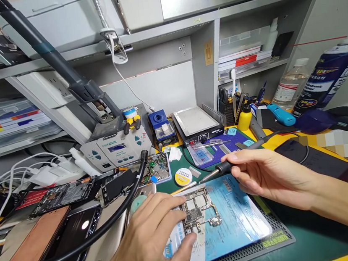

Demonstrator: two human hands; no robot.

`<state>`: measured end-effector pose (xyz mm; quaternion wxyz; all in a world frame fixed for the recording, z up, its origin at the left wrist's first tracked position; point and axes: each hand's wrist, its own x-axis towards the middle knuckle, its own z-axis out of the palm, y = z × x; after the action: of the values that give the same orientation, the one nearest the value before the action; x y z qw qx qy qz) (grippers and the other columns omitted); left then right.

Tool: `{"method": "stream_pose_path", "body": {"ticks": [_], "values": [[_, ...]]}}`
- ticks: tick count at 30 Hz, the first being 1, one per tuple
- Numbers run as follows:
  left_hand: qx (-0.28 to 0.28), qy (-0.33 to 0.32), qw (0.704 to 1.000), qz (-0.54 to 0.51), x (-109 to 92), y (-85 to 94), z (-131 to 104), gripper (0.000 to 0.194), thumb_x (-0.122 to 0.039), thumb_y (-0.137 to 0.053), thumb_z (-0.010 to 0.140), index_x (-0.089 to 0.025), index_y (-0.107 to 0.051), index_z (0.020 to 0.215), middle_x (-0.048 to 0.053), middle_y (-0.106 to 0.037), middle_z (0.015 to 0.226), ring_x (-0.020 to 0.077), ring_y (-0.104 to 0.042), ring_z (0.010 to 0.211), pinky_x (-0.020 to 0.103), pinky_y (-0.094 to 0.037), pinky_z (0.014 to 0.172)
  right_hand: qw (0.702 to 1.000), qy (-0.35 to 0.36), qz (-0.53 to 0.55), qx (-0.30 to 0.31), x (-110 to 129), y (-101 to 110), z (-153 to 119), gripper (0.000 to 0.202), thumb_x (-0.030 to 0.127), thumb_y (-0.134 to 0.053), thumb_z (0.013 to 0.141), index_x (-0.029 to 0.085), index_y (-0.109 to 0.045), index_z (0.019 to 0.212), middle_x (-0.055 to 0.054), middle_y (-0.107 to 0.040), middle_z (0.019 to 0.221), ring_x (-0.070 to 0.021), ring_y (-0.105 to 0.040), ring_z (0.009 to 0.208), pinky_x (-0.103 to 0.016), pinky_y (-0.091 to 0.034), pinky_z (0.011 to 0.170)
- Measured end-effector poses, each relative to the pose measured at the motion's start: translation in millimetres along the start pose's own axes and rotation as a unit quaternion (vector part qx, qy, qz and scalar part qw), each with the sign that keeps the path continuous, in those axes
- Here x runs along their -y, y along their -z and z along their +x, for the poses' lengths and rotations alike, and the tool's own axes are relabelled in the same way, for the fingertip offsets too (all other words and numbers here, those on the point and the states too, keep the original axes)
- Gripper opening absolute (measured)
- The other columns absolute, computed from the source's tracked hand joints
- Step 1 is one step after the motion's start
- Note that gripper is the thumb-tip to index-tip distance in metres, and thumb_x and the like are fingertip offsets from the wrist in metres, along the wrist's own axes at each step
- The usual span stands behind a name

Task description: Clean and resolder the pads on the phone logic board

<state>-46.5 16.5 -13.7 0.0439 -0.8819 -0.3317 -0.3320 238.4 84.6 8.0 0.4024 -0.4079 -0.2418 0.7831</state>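
Note:
A phone circuit board (193, 214) lies on a blue and white sheet (235, 220). My left hand (155, 238) rests at the board's left edge, fingers spread, fingertips at or on the edge; whether they press on it I cannot tell. In my right hand (258, 175) is a soldering iron (223, 167), gripped by its black handle, its metal tip pointing left above the sheet's back edge. Behind my left fingers, a thin yellow stick with a white end (185, 187) lies near the board. Just beyond that sits a round tin with a yellow and white lid (183, 176).
A hot-air station (117, 150) with a thick black hose (110, 231) stands at back left; the hose arcs over several phones. Behind are a blue iron stand (160, 125) and a flat heating plate (196, 121). A spray can (328, 73) and a clear bottle (292, 84) stand at right.

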Motion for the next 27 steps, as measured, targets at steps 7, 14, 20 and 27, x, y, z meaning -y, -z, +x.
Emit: {"method": "stream_pose_path", "body": {"ticks": [7, 14, 20, 27], "values": [[0.011, 0.004, 1.000, -0.013, -1, -1.9, -3, 0.011, -0.019, -0.066, 0.090, -0.019, -0.066, 0.101, 0.008, -0.077, 0.109, 0.0225, -0.071, 0.096, 0.041, -0.061, 0.087, 0.994, 0.081, -0.074, 0.017, 1, 3, 6, 0.015, 0.031, -0.075, 0.090, 0.016, -0.074, 0.090, -0.002, -0.072, 0.063, -0.0085, -0.057, 0.039, -0.017, -0.044, 0.036], [0.008, -0.005, 1.000, -0.008, 5, -8.7, -8, 0.012, -0.027, -0.068, 0.090, -0.018, -0.065, 0.097, 0.010, -0.075, 0.108, 0.0240, -0.070, 0.098, 0.043, -0.059, 0.090, 0.958, 0.225, -0.178, -0.024, 1, 9, 28, 0.033, 0.037, -0.082, 0.088, 0.019, -0.057, 0.076, 0.009, -0.051, 0.054, -0.0065, -0.048, 0.038, -0.017, -0.036, 0.036], [0.030, 0.000, 1.000, -0.007, 8, -11.9, -8, 0.019, -0.035, -0.069, 0.092, -0.016, -0.066, 0.094, 0.008, -0.073, 0.101, 0.0227, -0.068, 0.097, 0.040, -0.058, 0.087, 0.923, 0.228, -0.298, -0.092, 19, -4, 37, 0.030, 0.038, -0.067, 0.102, 0.016, -0.067, 0.123, -0.007, -0.072, 0.114, -0.0189, -0.072, 0.089, -0.037, -0.063, 0.075], [0.075, 0.006, 0.997, 0.016, 9, -11.3, -8, 0.031, -0.044, -0.066, 0.099, -0.015, -0.067, 0.111, 0.006, -0.070, 0.111, 0.0199, -0.068, 0.101, 0.042, -0.059, 0.091, 0.859, 0.259, -0.424, -0.124, 62, -83, 77, 0.038, 0.036, -0.069, 0.101, 0.018, -0.064, 0.134, -0.012, -0.067, 0.135, -0.0264, -0.070, 0.112, -0.048, -0.061, 0.093]]}}
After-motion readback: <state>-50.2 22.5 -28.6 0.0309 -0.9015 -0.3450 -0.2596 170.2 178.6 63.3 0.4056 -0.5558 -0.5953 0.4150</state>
